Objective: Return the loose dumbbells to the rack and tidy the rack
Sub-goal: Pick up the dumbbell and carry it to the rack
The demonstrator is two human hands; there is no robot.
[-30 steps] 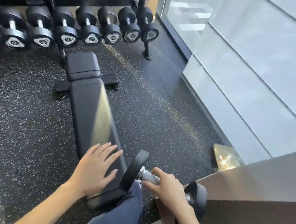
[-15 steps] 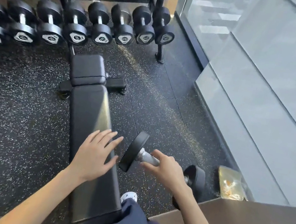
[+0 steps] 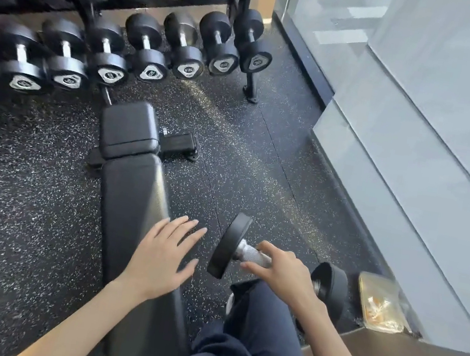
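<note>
Across the speckled floor (image 3: pixel 8 203), the two-tier rack (image 3: pixel 251 83) is standing well apart from the person, its racked dumbbells (image 3: pixel 152 51) sitting in close rows with no open slot showing, while the padded surface (image 3: pixel 133 192) is lying between. One loose dumbbell (image 3: pixel 250 255) is sitting low beside the person's knee (image 3: pixel 256 307), the right hand (image 3: pixel 280 272) wrapping its knurled handle and the left hand (image 3: pixel 163 255) spreading flat and empty over the pad's near end. The job is looking barely begun, with the carry, the racking and any tidying all waiting.
</note>
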